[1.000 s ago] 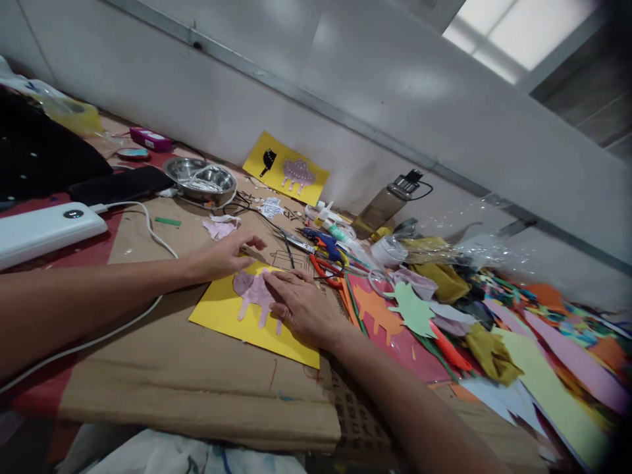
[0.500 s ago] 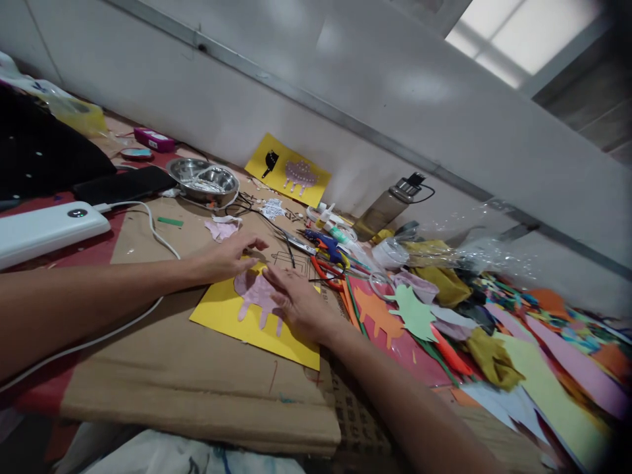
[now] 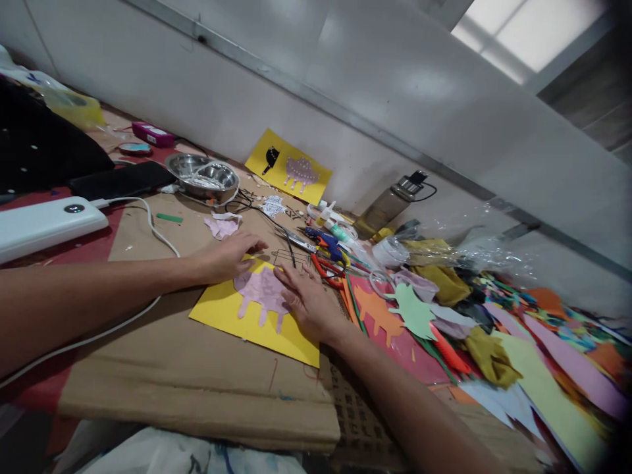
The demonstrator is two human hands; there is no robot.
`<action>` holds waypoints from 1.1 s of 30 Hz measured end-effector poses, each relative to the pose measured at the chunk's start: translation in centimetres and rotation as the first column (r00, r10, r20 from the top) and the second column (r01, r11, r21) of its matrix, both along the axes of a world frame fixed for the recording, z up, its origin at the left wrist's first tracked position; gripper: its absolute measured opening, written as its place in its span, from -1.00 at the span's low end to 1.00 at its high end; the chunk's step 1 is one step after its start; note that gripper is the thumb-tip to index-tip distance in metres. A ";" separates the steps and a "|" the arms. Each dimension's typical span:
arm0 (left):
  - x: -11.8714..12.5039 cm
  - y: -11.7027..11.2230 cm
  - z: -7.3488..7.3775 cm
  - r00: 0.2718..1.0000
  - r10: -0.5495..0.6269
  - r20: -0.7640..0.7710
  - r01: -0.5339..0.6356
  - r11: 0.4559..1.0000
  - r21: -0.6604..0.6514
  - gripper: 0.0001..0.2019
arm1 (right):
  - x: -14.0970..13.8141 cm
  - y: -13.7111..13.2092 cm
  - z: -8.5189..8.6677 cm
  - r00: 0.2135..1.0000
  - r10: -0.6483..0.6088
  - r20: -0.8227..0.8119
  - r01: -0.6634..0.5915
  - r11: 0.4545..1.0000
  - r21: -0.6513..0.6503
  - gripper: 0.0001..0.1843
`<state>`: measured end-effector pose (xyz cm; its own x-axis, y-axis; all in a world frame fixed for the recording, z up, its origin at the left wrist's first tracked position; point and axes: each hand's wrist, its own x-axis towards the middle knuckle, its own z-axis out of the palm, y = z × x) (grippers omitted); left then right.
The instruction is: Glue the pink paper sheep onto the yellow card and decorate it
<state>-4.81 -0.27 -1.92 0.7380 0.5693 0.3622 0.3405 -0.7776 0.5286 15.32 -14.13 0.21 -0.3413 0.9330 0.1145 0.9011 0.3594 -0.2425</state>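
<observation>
A yellow card (image 3: pixel 232 315) lies on brown cardboard (image 3: pixel 187 375) in front of me. A pink paper cut-out (image 3: pixel 261 293) with several legs lies flat on it. My left hand (image 3: pixel 228 255) rests at the card's far left corner, fingers stretched out and pressing the card's edge. My right hand (image 3: pixel 309 299) lies flat at the cut-out's right side, fingers spread, fingertips touching its edge. Neither hand holds anything.
Scissors and a blue tool (image 3: pixel 323 253) lie just beyond my right hand. A steel dish (image 3: pixel 203 175), a second yellow card (image 3: pixel 289 168) against the wall, a bottle (image 3: pixel 385 205), a white power bank (image 3: pixel 47 222) with cable, and a heap of coloured paper scraps (image 3: pixel 494 329) on the right.
My right hand slid to the right off the pink cut-out, so more of the shape shows. The left hand stayed at the card's corner.
</observation>
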 end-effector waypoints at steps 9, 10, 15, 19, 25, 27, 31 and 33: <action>-0.1 -0.4 0.5 0.998 0.009 -0.058 -0.009 1.000 -0.008 -0.67 | -0.7 -0.3 0.7 0.995 -0.028 0.096 0.023 0.999 0.047 -0.46; -0.1 -0.4 0.5 0.999 0.005 -0.054 -0.006 1.000 -0.009 -0.67 | -0.7 -0.3 0.7 0.994 -0.027 0.109 0.023 0.999 0.040 -0.46; 0.1 -0.2 0.4 1.000 0.025 -0.014 -0.025 0.999 -0.029 -0.70 | -0.5 0.2 1.1 0.999 -0.041 -0.009 0.041 0.994 0.105 -0.45; 0.1 -0.2 0.6 1.000 0.029 0.000 -0.029 0.998 -0.053 -0.70 | -1.8 0.5 1.0 0.998 0.054 0.043 -0.057 0.996 0.073 -0.33; 0.0 -0.3 0.9 0.999 0.033 0.005 -0.032 0.994 -0.106 -0.68 | -3.0 0.8 0.6 0.992 0.112 0.059 -0.107 0.990 -0.091 -0.27; 0.0 -0.3 0.9 0.999 0.032 0.002 -0.031 0.992 -0.122 -0.65 | -2.7 0.8 0.7 0.995 0.092 -0.030 -0.095 0.989 -0.114 -0.29; 0.1 -0.3 0.7 1.000 0.016 0.017 -0.014 0.993 -0.119 -0.62 | -2.6 0.5 0.8 0.989 0.093 -0.114 -0.102 0.992 -0.075 -0.23; 0.1 -0.4 0.8 0.999 0.019 0.028 -0.015 0.991 -0.129 -0.61 | -2.9 0.3 0.6 0.990 0.128 -0.059 -0.134 0.985 -0.107 -0.17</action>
